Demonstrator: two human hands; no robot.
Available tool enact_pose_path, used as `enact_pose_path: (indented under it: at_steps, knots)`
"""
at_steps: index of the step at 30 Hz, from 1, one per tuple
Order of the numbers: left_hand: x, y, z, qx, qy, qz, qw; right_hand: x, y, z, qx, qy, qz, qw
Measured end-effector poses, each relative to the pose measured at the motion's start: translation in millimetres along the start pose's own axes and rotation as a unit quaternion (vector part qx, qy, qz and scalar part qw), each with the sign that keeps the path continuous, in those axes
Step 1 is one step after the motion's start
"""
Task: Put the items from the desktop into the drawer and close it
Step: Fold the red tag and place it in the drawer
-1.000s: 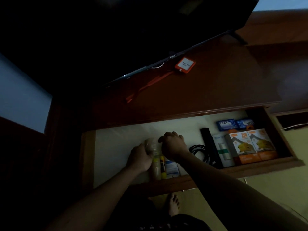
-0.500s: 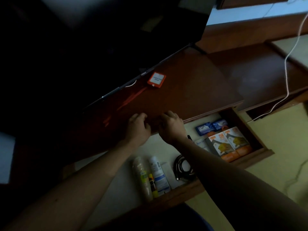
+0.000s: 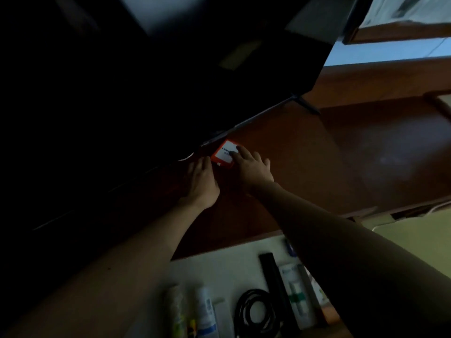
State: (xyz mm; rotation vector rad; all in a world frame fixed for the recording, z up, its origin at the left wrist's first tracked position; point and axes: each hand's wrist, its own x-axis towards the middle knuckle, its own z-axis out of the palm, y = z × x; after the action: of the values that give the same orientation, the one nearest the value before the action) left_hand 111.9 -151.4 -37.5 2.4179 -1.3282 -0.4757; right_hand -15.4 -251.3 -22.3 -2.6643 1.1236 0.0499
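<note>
An orange-framed badge with a white label [image 3: 224, 152] lies on the dark wooden desktop [image 3: 305, 167], just below the edge of a black screen. My right hand [image 3: 252, 167] rests flat, with its fingertips touching the badge's white face. My left hand [image 3: 202, 179] lies beside the badge's left corner, fingers stretched out, holding nothing. The open drawer [image 3: 219, 267] shows at the bottom with a white floor. Two bottles [image 3: 195, 311], a coiled black cable [image 3: 256, 313], a black bar [image 3: 275, 276] and a white box [image 3: 295, 293] lie in it.
A large black screen [image 3: 170, 69] fills the upper left, and one of its feet [image 3: 305, 104] stands on the desk. The badge's strap is lost in shadow under my left hand. A lower wooden surface [image 3: 390, 147] extends to the right. Pale green floor [image 3: 415, 240] shows at right.
Both hands left the bottles in the drawer and moved up across the desktop to the orange badge. The camera has tilted upward, so the drawer now sits at the bottom.
</note>
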Motion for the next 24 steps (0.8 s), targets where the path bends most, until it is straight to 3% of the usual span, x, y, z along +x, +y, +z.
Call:
enact_pose_path:
  at_steps: [7,9,16,18,20,22,24]
  knots:
    - [22,2,24,-0.008,0.049,-0.032,0.998,61,27,9,-0.146,-0.068,-0.119,0.98]
    - [19,3,24,0.014,0.064,-0.04,0.997,62,31,7,-0.16,-0.051,-0.136,0.976]
    - [-9,9,13,0.068,0.053,-0.044,0.995,29,46,0,-0.09,0.011,-0.14,0.986]
    - [-14,13,14,0.016,0.048,-0.036,0.998,16,46,-1,0.005,0.034,-0.117,0.992]
    - [-19,24,11,-0.112,0.015,-0.035,0.993,4,45,-2,0.13,0.048,-0.089,0.986]
    - [-27,33,8,-0.275,-0.019,-0.055,0.96,-12,42,-4,0.229,0.05,-0.063,0.97]
    - [-39,39,5,-0.359,-0.038,-0.082,0.929,-30,37,-5,0.27,0.072,-0.048,0.959]
